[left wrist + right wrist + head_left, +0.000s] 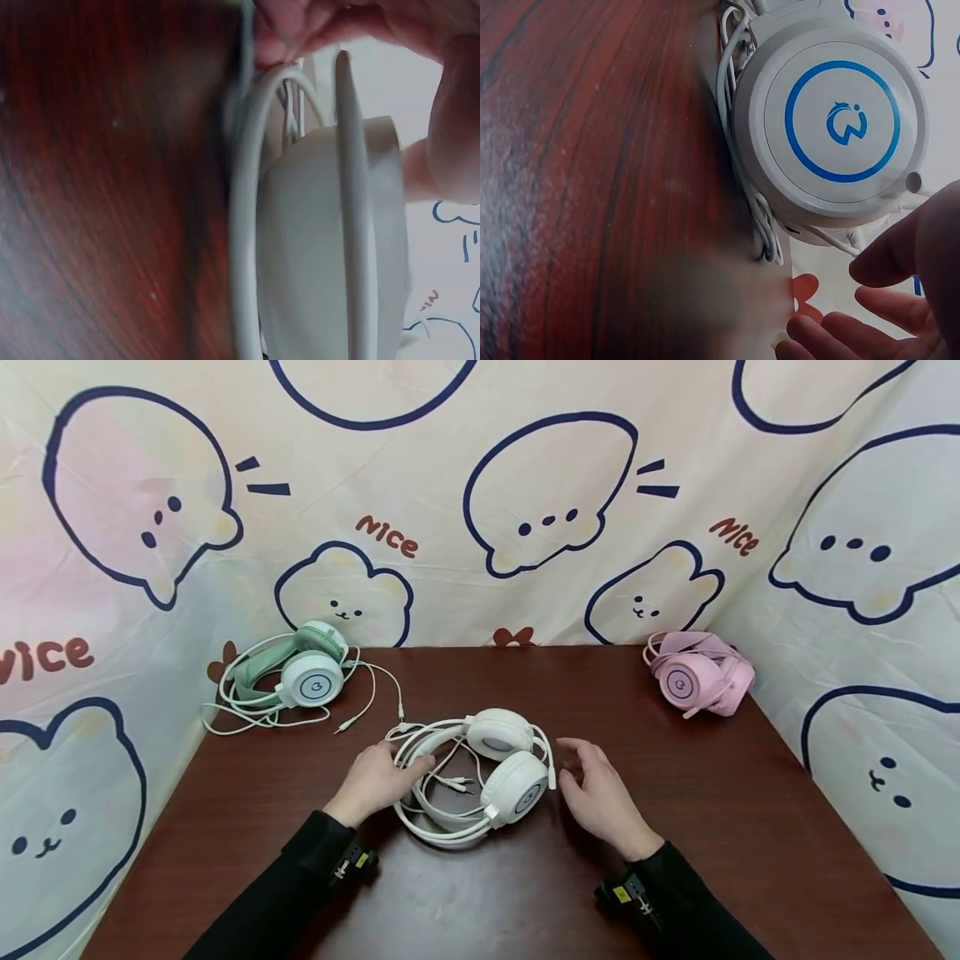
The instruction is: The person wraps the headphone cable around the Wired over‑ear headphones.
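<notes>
A pair of white headphones lies on its side in the middle of the brown table, its headband toward the left and both ear cups toward the right. My left hand holds the headband, thumb over its upper edge and fingers on the outer side. In the left wrist view, the thumb and fingertips lie on either side of the band. Just right of the ear cups is my right hand, fingers loosely bent and nothing in them. The right wrist view shows a blue ring logo on the near ear cup.
Green and white headphones lie at the back left, their white cable trailing toward the middle pair. Folded pink headphones are at the back right corner. A cartoon-printed cloth hangs behind and beside the table.
</notes>
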Action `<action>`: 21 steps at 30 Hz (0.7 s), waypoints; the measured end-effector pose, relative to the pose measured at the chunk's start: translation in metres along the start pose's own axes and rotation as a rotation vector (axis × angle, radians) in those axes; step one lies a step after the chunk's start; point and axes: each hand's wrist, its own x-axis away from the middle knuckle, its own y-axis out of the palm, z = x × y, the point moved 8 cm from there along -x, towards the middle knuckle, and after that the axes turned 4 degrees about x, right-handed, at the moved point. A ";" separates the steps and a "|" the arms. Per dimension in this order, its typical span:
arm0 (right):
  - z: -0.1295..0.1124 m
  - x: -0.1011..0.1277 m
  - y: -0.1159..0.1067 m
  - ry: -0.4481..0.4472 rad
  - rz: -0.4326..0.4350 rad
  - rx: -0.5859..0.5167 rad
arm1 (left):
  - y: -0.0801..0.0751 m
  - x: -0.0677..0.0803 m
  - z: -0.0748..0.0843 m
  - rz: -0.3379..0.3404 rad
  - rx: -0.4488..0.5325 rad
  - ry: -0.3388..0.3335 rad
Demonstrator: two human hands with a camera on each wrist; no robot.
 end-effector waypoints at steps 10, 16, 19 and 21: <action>-0.007 0.001 0.011 -0.050 -0.030 0.014 | -0.002 0.007 0.010 0.045 0.008 0.141; -0.007 0.003 0.014 -0.057 -0.052 0.060 | 0.002 0.012 0.014 0.016 0.204 0.111; -0.009 0.003 0.014 -0.076 -0.049 0.072 | 0.009 0.014 0.016 -0.057 0.432 0.059; -0.010 0.003 0.014 -0.088 -0.045 0.080 | 0.010 0.015 0.018 -0.065 0.538 0.048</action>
